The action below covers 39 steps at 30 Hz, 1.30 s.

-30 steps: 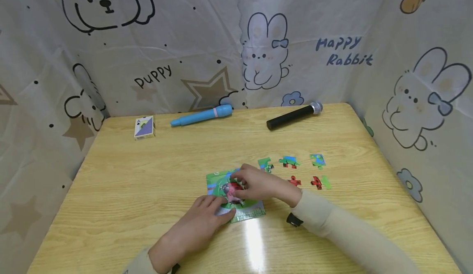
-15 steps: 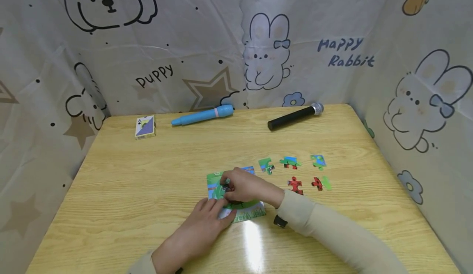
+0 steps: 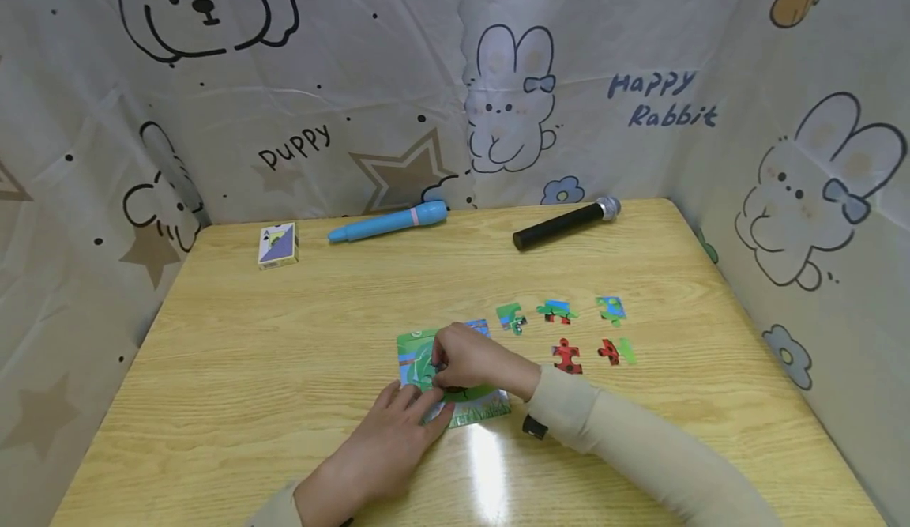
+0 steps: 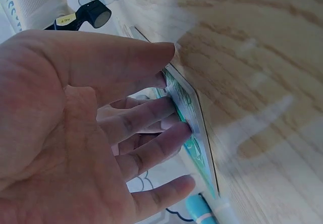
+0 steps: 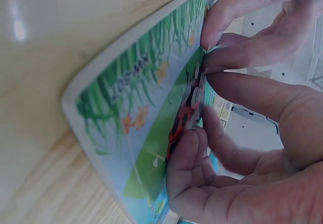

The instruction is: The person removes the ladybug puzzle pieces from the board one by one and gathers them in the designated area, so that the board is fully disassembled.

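While the wooden worktop [image 3: 235, 369] fills the lower frame, the puzzle board [image 3: 415, 347] lies flat at its lower centre, with the left hand [image 3: 384, 452] resting straight, spread fingers on the board's near left corner. Over the board's middle the right hand [image 3: 472, 363] has its grip pinched on a red-and-black puzzle piece [image 5: 182, 119], set against the board; smaller still, five loose pieces [image 3: 566, 355] lie apart, right of centre
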Motion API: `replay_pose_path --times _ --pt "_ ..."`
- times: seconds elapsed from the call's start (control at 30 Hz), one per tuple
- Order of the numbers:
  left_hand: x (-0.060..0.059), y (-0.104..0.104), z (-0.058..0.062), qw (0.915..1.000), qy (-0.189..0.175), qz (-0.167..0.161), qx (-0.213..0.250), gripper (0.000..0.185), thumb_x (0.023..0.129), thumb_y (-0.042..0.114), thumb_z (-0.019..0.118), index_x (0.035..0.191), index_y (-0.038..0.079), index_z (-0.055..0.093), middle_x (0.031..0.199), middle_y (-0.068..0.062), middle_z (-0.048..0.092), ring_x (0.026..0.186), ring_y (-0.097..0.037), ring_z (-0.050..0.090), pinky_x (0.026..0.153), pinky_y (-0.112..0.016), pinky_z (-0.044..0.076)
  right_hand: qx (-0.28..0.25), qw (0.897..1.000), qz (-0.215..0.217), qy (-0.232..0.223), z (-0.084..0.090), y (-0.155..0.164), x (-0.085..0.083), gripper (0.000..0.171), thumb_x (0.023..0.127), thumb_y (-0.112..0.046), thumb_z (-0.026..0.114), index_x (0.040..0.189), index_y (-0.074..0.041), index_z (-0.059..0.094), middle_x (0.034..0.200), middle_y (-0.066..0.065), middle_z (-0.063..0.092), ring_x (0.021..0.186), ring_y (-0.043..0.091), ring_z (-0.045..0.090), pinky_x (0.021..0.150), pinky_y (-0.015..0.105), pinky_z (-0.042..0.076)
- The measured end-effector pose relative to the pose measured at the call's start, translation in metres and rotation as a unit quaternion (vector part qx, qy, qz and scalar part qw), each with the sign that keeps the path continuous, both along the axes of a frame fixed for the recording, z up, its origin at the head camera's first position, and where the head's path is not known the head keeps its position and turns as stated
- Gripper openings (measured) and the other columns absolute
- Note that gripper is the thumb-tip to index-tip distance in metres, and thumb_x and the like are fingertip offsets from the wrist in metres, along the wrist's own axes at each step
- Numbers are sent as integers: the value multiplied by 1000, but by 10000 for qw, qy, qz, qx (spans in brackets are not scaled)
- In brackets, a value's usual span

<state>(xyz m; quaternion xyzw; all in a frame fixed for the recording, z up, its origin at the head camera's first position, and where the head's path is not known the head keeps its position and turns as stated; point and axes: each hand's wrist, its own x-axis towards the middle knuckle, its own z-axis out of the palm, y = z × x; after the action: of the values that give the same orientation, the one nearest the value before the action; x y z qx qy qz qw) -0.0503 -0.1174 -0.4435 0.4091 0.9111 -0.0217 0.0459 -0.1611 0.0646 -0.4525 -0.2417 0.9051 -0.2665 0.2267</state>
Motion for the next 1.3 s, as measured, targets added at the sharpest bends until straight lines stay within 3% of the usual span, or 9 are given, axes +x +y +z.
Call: replay_pose_path --times 0.23,0.47,0.67,0.8,0.97,1.17,1.3 --pt "-2 -1 0 9996 -208 60 158 71 82 9 83 149 16 60 147 -3 56 132 -27 51 114 -60 45 -175 9995 -216 -164 2 1 1 33 84 -10 85 109 -1 65 84 2 63 72 13 54 63 25 44" --pt "-5 -2 0 9987 -396 121 288 59 92 12 74 149 17 60 148 -2 58 131 -28 54 114 -64 44 -573 9980 51 -252 2 6 3 6 91 -8 79 92 -7 73 73 -2 63 63 10 53 60 23 43" --pt "-7 -2 1 9975 -546 150 417 51 99 20 68 150 18 60 152 -3 58 130 -28 55 114 -66 44 -868 9956 16 -350 9 26 5 14 101 -12 70 86 -13 70 79 -1 71 67 9 62 62 23 50" --pt "-8 -2 1 9961 -741 235 408 54 97 21 69 151 18 59 151 -3 59 130 -29 56 115 -66 42 -871 9958 -145 -252 17 48 4 3 99 -12 72 101 -14 71 86 0 72 74 10 63 66 27 52" --pt "-8 -4 3 9940 -942 324 461 60 93 17 70 151 17 57 151 -3 59 131 -29 56 116 -67 40 -719 9968 -291 -184 26 80 1 24 98 -9 73 120 -16 69 91 0 71 79 10 65 71 28 55" --pt "-7 -3 4 9920 -1064 417 531 64 92 15 69 154 17 53 153 -2 59 134 -28 55 118 -66 38 -756 9965 -138 -336 27 120 -4 12 99 -2 69 109 -8 71 90 6 74 79 14 67 69 27 54" --pt "-7 -3 4 9925 -1022 405 544 67 95 16 68 158 25 47 155 -3 58 136 -30 56 118 -67 38 -614 9969 9 -483 21 135 -5 7 99 0 67 99 -6 71 90 6 74 77 14 67 69 26 53"
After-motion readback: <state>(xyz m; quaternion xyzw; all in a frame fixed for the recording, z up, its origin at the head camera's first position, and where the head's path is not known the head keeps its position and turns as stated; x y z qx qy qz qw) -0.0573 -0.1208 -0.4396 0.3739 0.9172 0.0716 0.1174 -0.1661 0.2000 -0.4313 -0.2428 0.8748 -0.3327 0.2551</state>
